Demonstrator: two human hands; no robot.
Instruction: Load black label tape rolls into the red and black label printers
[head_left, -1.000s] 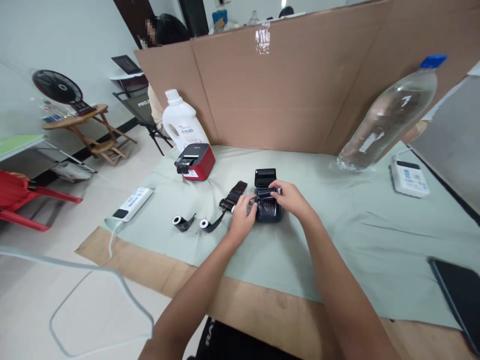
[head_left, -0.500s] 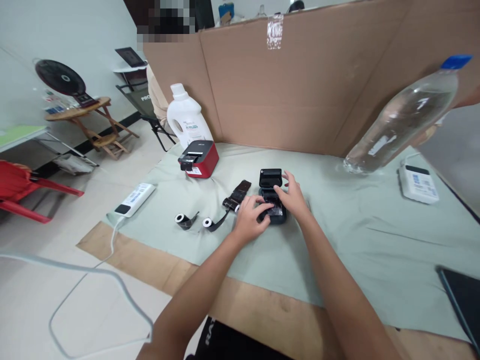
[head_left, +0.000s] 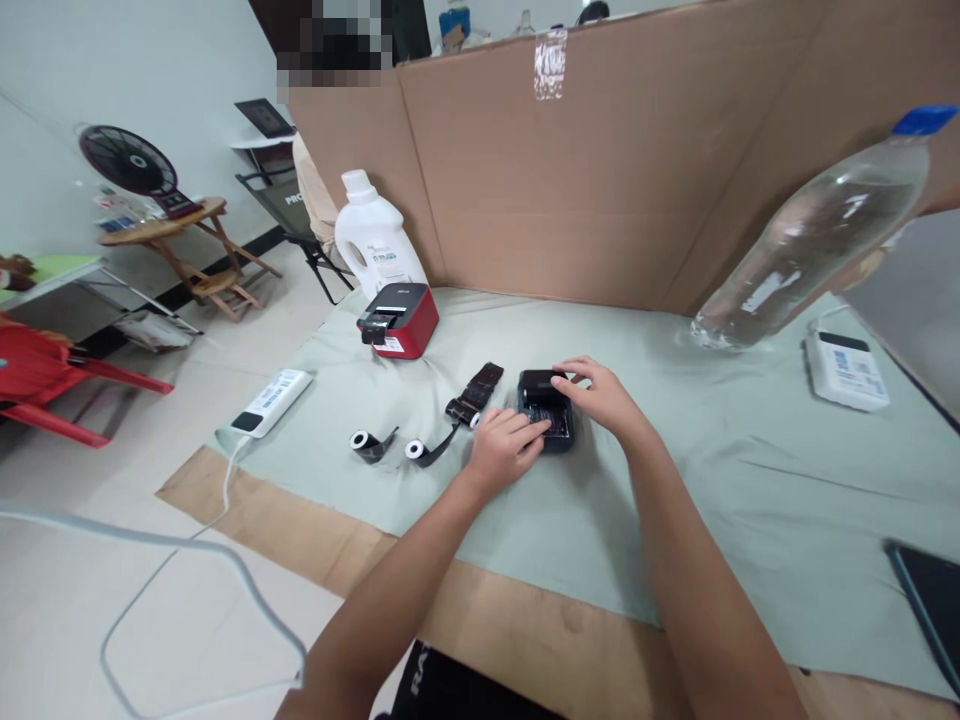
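In the middle of the cloth sits a small black portable printer (head_left: pixel 559 443), its hinged lid (head_left: pixel 535 382) partly lowered. My left hand (head_left: pixel 502 450) is at its left front side, fingers curled close together and a fingertip on a dark glossy strip in the front. My right hand (head_left: pixel 606 402) has thumb and fingers closed on the right side of the lid. Left of the printer are a small roll of black paper (head_left: pixel 369 446), a second roll (head_left: pixel 417 451) with its tail pulled out, and a folded black strip (head_left: pixel 477 391). The underside of the printer is hidden.
Behind stands a tall cardboard panel (head_left: pixel 570 190). A red and black label printer (head_left: pixel 409 322) and a white jug (head_left: pixel 379 235) are at back left. A large water bottle (head_left: pixel 817 245) leans at back right, near a white box (head_left: pixel 847 370). A white power strip (head_left: pixel 271 402) lies left.
The lid of the small printer has swung down from its raised position, with my right hand on it. My left hand stays at the printer's front, fingers slightly shifted.
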